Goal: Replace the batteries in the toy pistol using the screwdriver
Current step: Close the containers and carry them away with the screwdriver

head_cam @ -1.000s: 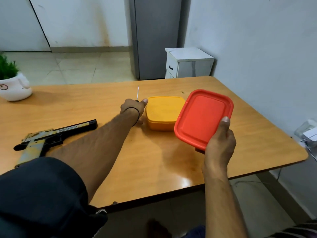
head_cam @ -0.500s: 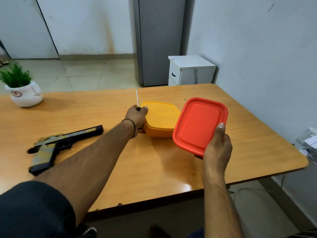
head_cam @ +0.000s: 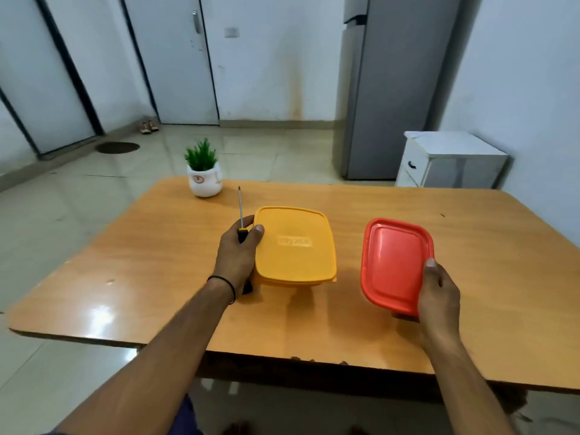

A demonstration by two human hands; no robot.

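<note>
1. Left hand (head_cam: pixel 237 252) fisted round screwdriver (head_cam: pixel 240 208) handle, against left side of yellow lidded box (head_cam: pixel 293 246)
2. Right hand (head_cam: pixel 439 287) pinches red lid (head_cam: pixel 394 262), right of that box
3. Toy pistol out of view
4. Judged: screwdriver light, rigid; hold by handle

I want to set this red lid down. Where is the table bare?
Bare: the table right of the lid; the far strip behind the box; the near-left corner. Crowded: the box's left, where the left hand grips the screwdriver.
</note>
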